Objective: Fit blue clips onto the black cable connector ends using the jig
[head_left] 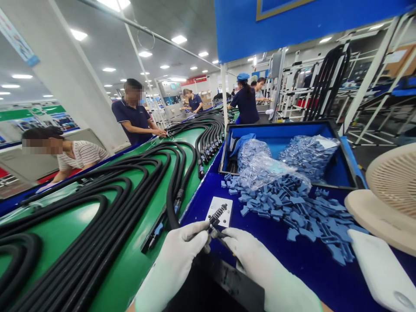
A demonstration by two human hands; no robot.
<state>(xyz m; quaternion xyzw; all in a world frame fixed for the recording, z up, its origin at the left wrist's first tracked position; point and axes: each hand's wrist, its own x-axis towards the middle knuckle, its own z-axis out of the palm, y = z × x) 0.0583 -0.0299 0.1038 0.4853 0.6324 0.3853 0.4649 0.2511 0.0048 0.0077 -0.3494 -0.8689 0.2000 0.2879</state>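
Observation:
My left hand (185,249), in a white glove, is closed, thumb and forefinger pinching a small dark part (212,229) at the near edge of a white block. My right hand (248,249), also gloved, is closed beside it; what its fingers grip is dark and mostly hidden. The white block (212,207) carries a ribbed black piece (221,212) on top. Below my hands is a black boxy object (232,277). To the right, loose blue plastic clips (279,201) are heaped on the blue tabletop (260,232).
Black hoses (130,203) with connector ends lie over the green conveyor (143,234) on the left. A blue bin (338,151) with bagged clips stands behind the heap. A white phone-like object (380,264) and beige fan (393,186) are at right. Several people work beyond.

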